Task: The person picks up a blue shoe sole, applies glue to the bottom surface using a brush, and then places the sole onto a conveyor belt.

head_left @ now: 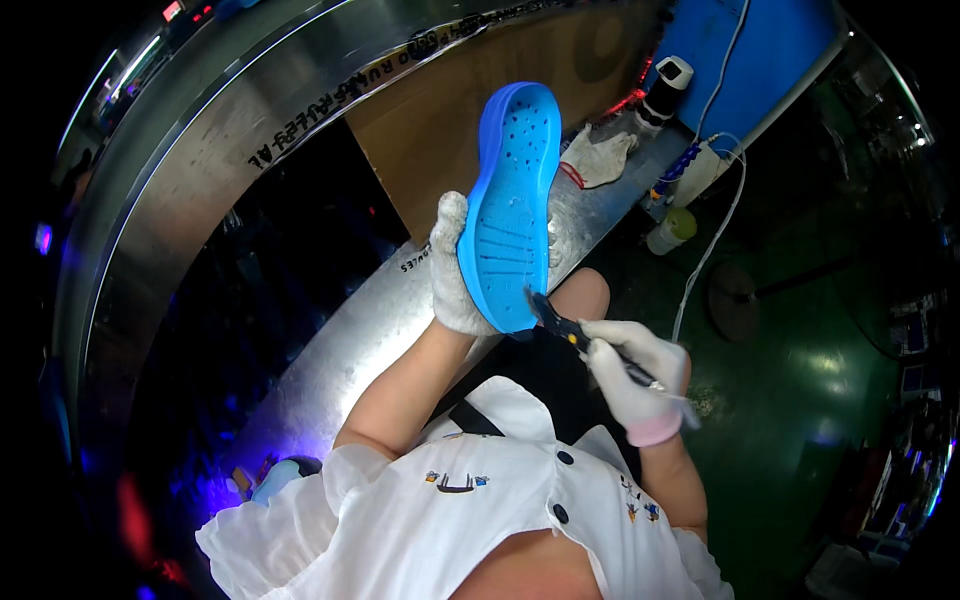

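A bright blue shoe sole (507,225) stands nearly upright in front of me, its toe end at the top and its ribbed, dotted inside facing me. My left hand (452,270), in a white knitted glove, is wrapped round it, thumb along the left edge and fingertips showing past the right one. In my right hand (640,365), gloved in white with a pink cuff, is a slim black knife-like tool (562,325) with a yellow dot on its handle. Its narrow tip meets the sole near the heel's right edge; whether it cuts in I cannot tell.
Beyond the sole runs a metal ledge (340,375) with a cardboard sheet (420,130) behind it. A loose white glove (598,158) and a black-and-white device (666,92) lie farther along. To the right are a yellow-lidded container (672,230), a pale cable (712,243) and the green floor (790,370).
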The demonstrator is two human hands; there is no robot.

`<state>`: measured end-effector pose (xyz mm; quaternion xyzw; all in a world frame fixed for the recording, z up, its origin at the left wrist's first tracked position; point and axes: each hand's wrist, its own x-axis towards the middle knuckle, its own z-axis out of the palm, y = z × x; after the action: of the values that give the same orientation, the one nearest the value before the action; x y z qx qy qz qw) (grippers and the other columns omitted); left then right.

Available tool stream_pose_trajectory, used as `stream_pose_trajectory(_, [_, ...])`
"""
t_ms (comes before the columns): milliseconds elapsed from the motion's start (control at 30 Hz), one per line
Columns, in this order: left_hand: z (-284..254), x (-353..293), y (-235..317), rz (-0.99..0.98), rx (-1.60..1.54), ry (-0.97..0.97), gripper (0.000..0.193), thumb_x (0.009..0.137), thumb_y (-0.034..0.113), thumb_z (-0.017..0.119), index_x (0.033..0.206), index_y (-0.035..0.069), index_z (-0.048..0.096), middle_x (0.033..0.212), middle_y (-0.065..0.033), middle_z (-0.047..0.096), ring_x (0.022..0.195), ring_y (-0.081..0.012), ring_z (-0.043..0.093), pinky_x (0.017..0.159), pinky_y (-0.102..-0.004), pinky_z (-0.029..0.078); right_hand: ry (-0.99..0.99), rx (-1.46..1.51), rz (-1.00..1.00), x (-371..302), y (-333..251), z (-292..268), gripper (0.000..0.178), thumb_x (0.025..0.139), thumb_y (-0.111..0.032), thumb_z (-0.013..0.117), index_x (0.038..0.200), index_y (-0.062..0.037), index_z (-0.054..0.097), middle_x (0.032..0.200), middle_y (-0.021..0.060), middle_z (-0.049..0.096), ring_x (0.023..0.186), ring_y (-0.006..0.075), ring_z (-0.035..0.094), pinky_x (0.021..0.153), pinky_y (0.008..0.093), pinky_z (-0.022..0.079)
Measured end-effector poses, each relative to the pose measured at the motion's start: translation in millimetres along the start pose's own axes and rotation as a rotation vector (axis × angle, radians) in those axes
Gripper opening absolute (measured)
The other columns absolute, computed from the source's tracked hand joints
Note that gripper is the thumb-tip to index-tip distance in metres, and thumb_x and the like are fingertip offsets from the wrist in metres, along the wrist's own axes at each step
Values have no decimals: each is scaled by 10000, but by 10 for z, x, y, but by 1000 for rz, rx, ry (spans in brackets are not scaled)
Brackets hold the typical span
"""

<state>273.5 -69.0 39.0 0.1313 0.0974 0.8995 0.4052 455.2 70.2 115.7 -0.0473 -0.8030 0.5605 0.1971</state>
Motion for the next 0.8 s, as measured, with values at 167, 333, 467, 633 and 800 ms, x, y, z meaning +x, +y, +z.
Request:
stream_pose_trajectory(167, [328,25,-66,-79,-76,11,964,878,747,506,1460,-14,396,1281,-285,583,1095,-417,650,893,-544,584,-123,-392,-612,247,19,-53,329,783,-49,751,1103,-29,677,1118,119,715,861,201,693,686,278,522])
stream_pose_trajectory(333, [450,-5,-94,-179,-107,-9,937,886,654,592,1475,-29,338,1210,-365,564,979,-453,679,791,-511,627,-197,-675,-899,154,163,24,245,810,-89,684,1054,-84,701,1176,116,697,887,169,675,675,293,498])
stream_pose_trajectory(467, [434,5,-92,-145,-115,-9,932,878,646,608,1472,-24,347,1205,-362,567,966,-447,681,776,-530,624,-316,-576,-819,236,53,-76,251,781,-120,721,1018,-42,695,1170,141,692,887,193,676,685,293,508])
stream_pose_trajectory(633, [358,36,-96,-166,-73,-26,936,884,685,565,1478,-7,361,1257,-327,568,1003,-416,676,831,-530,607,-81,743,183,148,153,-137,240,952,-75,517,1035,74,686,855,154,726,669,158,673,602,271,550])
stream_pose_trajectory(800, [367,-11,-158,-125,-82,26,908,906,693,525,1483,8,375,1296,-264,584,1106,-404,644,892,-513,589,202,525,285,137,461,206,247,960,-98,490,987,83,656,857,179,702,584,162,618,533,258,502])
